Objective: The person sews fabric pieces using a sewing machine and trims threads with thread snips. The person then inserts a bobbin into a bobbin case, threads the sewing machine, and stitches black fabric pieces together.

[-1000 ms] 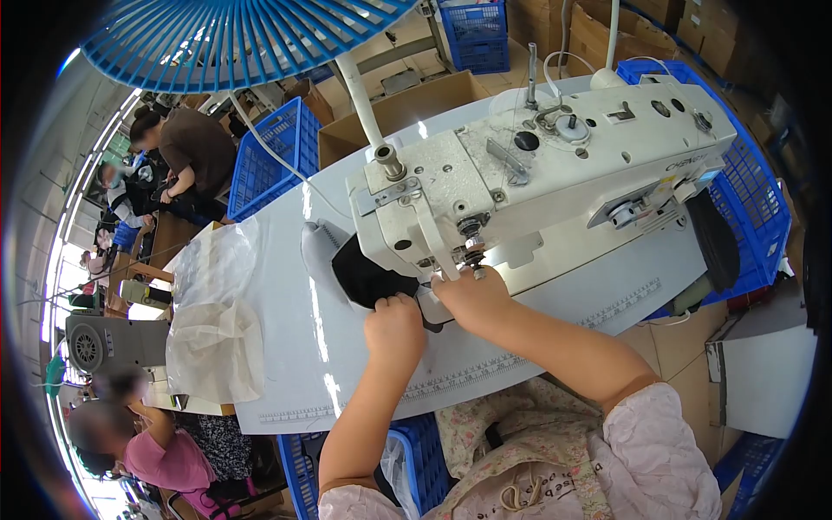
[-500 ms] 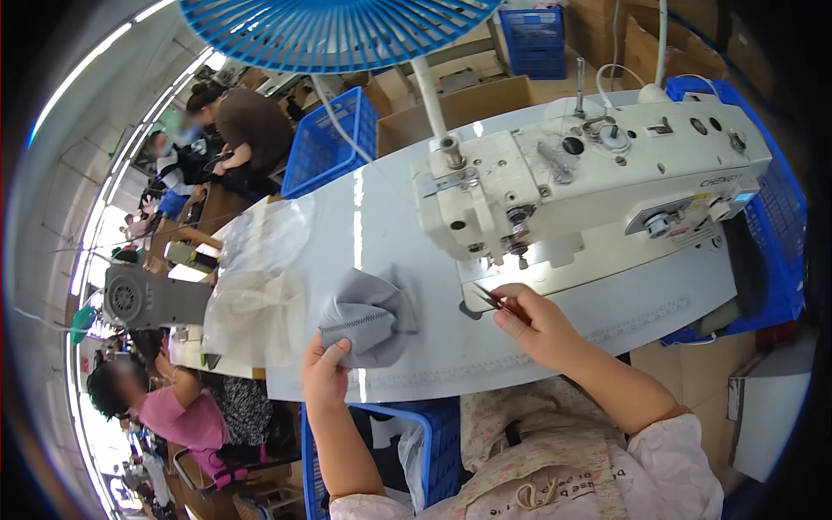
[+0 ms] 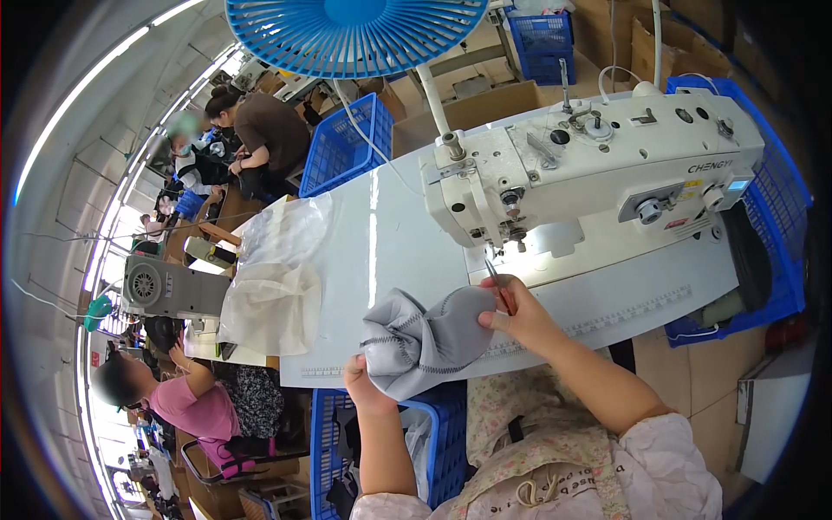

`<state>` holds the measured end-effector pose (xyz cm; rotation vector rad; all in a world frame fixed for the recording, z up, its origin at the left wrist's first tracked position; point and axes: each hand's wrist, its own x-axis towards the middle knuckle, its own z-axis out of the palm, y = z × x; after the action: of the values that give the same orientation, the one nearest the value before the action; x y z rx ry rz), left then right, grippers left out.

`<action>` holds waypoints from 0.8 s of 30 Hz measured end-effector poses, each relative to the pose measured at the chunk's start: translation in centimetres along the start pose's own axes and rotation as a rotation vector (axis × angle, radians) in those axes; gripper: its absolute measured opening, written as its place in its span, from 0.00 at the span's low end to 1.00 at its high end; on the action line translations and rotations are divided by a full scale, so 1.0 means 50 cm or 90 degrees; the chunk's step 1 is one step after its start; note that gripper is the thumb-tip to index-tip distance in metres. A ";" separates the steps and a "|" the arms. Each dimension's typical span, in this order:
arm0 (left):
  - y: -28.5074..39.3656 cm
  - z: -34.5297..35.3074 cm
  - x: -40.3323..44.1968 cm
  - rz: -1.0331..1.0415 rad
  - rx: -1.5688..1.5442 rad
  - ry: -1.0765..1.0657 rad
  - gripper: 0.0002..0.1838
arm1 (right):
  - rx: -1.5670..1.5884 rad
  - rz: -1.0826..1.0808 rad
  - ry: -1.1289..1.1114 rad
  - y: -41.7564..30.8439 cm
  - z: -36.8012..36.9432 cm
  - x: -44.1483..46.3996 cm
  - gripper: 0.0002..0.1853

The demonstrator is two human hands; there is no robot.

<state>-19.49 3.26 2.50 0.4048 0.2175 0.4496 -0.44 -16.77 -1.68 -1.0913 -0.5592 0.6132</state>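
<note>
My left hand (image 3: 367,386) grips the left edge of a grey fabric piece (image 3: 423,343) with dark zigzag stitching along its seams. The cloth is bunched and held up over the front of the white table (image 3: 403,225). In my right hand (image 3: 523,319) is a pair of thread snips (image 3: 497,279), points upward, near the needle area. The right fingers also meet the fabric's right end; whether they pinch it I cannot tell. Just beyond stands the white sewing machine (image 3: 598,173), its lamp lit over the needle plate.
A blue fan (image 3: 355,39) hangs over the far side. Clear plastic bags (image 3: 273,303) lie at the table's left end. Blue crates (image 3: 451,442) stand below the front edge and behind the table. Co-workers sit at the left, one in a pink top (image 3: 195,403).
My left hand has brought the fabric rightward, and it now spans toward my right hand. The snips have turned from pointing left to pointing upward. The view has shifted slightly.
</note>
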 end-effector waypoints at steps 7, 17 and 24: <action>-0.032 0.040 -0.003 0.043 -0.005 0.069 0.26 | -0.032 0.124 0.005 -0.067 -0.014 -0.037 0.29; -0.041 0.001 0.017 0.016 0.028 -0.175 0.18 | 0.022 0.202 0.064 -0.059 -0.011 -0.046 0.15; -0.054 -0.001 0.026 0.049 0.159 0.056 0.27 | -0.160 -0.023 0.117 0.011 0.008 -0.051 0.21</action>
<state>-17.31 1.65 1.17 0.6399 0.3453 0.5189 -2.64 -18.10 -2.34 -1.3564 -0.5033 0.4123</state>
